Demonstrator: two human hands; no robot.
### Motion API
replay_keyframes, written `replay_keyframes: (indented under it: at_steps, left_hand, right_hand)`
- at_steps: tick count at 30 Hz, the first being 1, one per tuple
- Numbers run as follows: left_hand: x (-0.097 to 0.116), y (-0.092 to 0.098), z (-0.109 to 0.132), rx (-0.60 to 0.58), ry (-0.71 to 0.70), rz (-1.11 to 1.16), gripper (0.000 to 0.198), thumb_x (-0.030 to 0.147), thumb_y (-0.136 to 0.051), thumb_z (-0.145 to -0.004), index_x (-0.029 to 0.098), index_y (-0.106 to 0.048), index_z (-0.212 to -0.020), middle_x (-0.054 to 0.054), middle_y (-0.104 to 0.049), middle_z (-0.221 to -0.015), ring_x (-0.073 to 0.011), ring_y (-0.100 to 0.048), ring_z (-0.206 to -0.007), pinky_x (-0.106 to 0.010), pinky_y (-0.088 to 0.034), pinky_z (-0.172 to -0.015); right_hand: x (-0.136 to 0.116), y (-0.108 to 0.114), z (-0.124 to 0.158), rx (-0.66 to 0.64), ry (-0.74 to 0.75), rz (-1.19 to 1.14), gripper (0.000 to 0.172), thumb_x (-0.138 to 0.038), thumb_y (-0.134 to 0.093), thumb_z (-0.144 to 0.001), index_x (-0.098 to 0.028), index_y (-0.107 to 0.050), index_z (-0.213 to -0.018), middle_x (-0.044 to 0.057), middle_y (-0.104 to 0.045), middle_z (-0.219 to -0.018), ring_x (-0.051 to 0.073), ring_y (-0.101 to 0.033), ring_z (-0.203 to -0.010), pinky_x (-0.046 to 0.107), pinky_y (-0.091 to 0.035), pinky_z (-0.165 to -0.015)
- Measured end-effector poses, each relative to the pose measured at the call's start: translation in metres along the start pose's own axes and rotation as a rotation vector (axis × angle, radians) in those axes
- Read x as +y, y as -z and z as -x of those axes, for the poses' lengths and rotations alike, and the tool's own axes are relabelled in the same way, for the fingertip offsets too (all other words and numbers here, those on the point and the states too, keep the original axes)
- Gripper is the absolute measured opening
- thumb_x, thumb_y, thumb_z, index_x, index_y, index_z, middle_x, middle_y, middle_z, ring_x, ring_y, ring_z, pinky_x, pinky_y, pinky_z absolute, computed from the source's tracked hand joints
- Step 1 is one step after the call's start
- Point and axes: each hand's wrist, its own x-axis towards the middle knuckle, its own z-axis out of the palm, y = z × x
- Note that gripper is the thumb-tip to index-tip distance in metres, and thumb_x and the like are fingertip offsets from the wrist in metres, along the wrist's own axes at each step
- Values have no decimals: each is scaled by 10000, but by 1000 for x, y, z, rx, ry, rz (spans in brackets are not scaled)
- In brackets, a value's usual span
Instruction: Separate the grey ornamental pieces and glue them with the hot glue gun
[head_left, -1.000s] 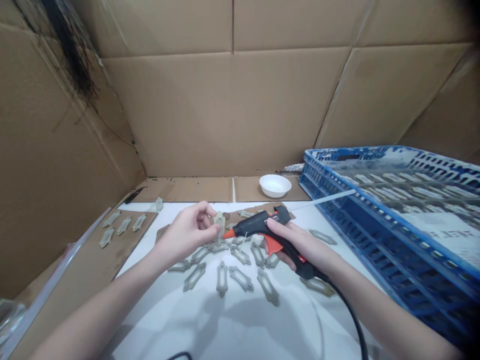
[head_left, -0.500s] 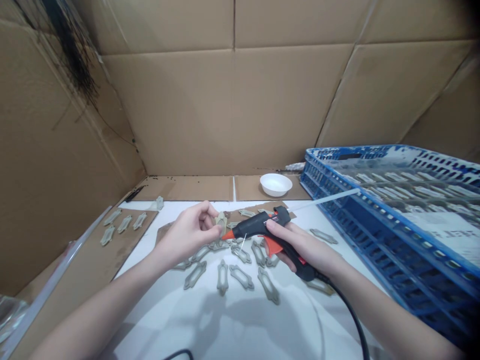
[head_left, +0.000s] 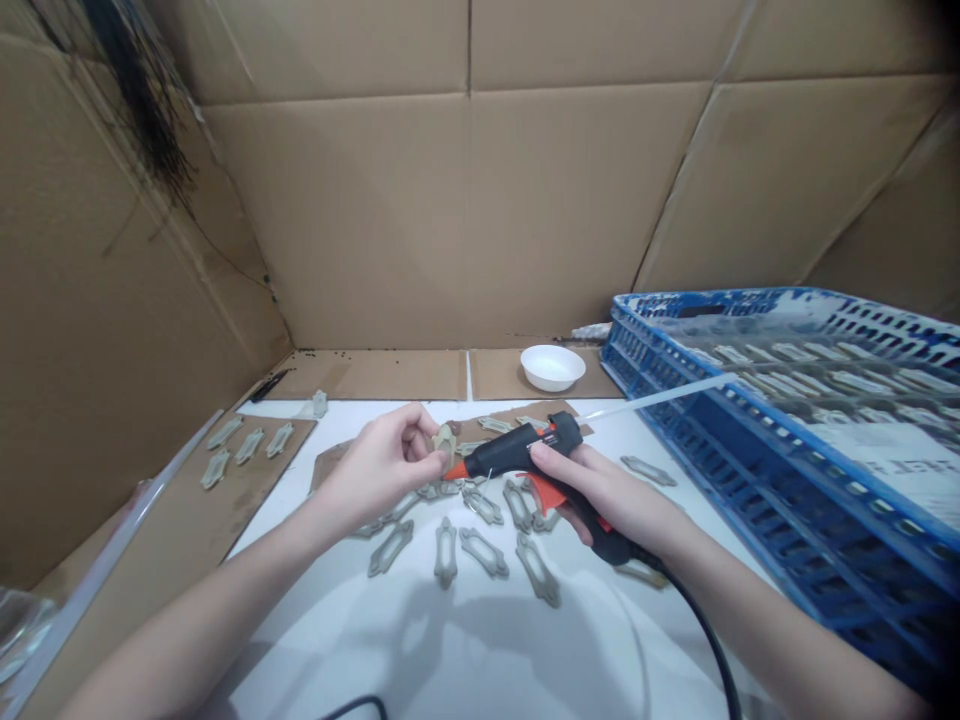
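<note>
While left hand (head_left: 379,470) pinches beige frame piece (head_left: 445,438) | right hand (head_left: 607,495) grips glue gun (head_left: 510,450) | blue crate (head_left: 720,470) right | white bowl (head_left: 553,367) beyond

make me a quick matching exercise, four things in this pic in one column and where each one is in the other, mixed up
Things:
1. hot glue gun
2. white bowl
3. blue plastic crate
4. small beige piece

Places:
A. pinched in the left hand
B. on the cardboard beyond the white surface
C. gripped in the right hand
D. off to the right, with rows of beige pieces inside

Pairs: 1-C, 2-B, 3-D, 4-A
</note>
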Motion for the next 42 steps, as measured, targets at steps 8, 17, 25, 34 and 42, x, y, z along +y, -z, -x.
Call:
replay_keyframes:
  at_steps: [8,17,25,34,42]
  left_hand:
    - [1,-1,1,-5,0,17,114,236,-531,-684,188,-437,-728,69,-408,-535,-80,-398,-497,-183,-295,-462]
    - [-2,-3,1,8,-5,-1,104,249,-529,-678,184,-455,-714,54,-424,-546,-90,-414,-503,-191,-302,-467]
    - [-2,-3,1,-4,-5,-14,83,237,-515,-687,187,-456,-715,51,-436,-549,-89,-413,-505,-190,-306,-466]
    - [-2,-2,-1,46,-12,-2,97,247,-535,-676,182,-469,-706,51,-454,-533,-89,-424,-488,-191,-313,-469]
    - [1,19,-4,100,2,11,149,296,-562,-705,188,-461,-719,54,-456,-551,-80,-426,-515,-189,-325,-495]
  right_hand:
    - [-4,0,1,-15,0,58,484,-612,-356,-774,-182,-473,-586,-37,-406,-333,87,-387,-329,214,-298,-391]
    - [-3,0,2,12,0,128,494,-625,-375,-754,-193,-395,-515,-24,-393,-327,101,-412,-326,233,-335,-404]
    - [-4,-1,3,28,-6,134,444,-606,-392,-755,-191,-408,-598,-37,-406,-375,97,-423,-336,219,-328,-381]
    - [-2,4,6,73,80,283,426,-601,-455,-719,-182,-497,-657,-6,-480,-477,125,-468,-422,221,-310,-390]
    - [0,13,-3,275,116,17,515,-618,-368,-758,-152,-585,-758,-19,-437,-387,102,-397,-359,219,-289,-382]
